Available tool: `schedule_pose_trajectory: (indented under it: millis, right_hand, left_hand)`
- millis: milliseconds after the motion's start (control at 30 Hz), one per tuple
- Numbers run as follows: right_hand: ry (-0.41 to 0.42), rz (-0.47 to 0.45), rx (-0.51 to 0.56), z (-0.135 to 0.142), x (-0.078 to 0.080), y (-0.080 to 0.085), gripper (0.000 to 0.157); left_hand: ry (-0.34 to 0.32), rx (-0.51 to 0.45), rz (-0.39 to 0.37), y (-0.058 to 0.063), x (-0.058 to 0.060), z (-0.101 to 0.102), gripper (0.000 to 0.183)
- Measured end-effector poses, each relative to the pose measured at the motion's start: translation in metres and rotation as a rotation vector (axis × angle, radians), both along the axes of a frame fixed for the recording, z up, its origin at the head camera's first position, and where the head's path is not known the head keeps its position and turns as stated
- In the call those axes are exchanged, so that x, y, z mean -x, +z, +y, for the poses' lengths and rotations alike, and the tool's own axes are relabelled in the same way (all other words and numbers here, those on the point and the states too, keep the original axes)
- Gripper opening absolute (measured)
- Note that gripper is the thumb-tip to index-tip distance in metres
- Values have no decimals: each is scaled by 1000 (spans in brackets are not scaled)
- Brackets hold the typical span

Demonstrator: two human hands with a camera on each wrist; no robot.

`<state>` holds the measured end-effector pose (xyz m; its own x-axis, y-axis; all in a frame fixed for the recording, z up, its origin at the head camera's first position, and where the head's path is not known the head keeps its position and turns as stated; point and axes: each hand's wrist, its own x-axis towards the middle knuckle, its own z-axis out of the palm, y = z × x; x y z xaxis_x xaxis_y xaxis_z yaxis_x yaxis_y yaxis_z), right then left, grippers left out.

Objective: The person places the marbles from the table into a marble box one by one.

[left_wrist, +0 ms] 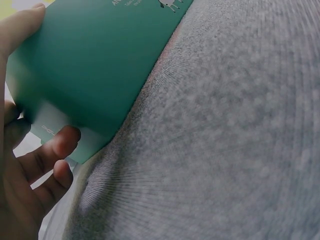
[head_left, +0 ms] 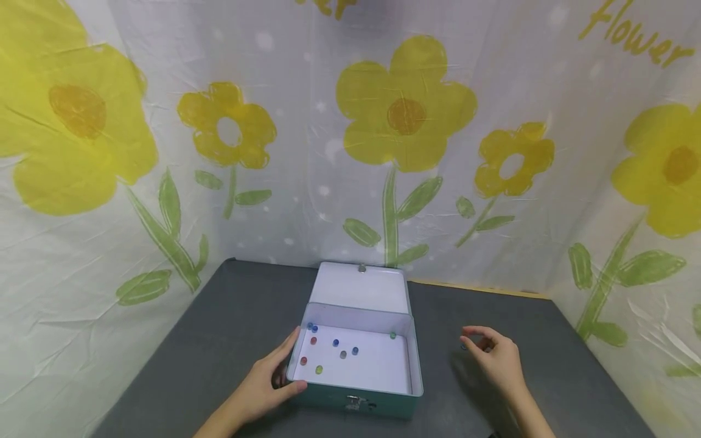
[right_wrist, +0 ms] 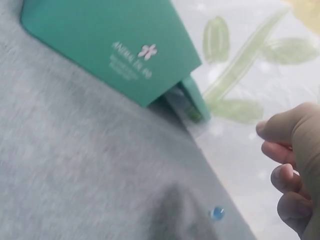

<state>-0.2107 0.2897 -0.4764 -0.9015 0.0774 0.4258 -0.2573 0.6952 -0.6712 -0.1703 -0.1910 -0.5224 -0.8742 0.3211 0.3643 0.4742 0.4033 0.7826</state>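
A green tin box (head_left: 356, 398) with a white inside stands in front of me, its lid (head_left: 361, 286) tipped back. Several small glass marbles lie on its floor, among them a yellow-green marble (head_left: 319, 369) and a green marble (head_left: 392, 335) by the right wall. My left hand (head_left: 260, 383) holds the box at its front left corner, thumb at the front rim and forefinger along the left side. To the right of the box, my right hand (head_left: 495, 362) hovers with bent fingers and thumb apart, holding nothing. A blue marble (right_wrist: 217, 213) lies on the table near its fingertips.
The dark grey tabletop (head_left: 230, 316) spreads around the box. Behind it hangs a white cloth (head_left: 306, 201) painted with yellow flowers, and it runs down both sides too. A yellow strip (head_left: 482, 288) edges the table at the back right.
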Motion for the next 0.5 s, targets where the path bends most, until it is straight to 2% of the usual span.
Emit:
schedule_pose_trajectory:
  millis: [267, 500]
  right_hand:
    - [-57, -116, -18, 13, 4, -16, 25]
    - [-82, -259, 17, 23, 5, -32, 30]
  left_hand:
    - [1, -4, 7, 2, 2, 0, 93]
    - [16, 15, -7, -3, 1, 0, 93]
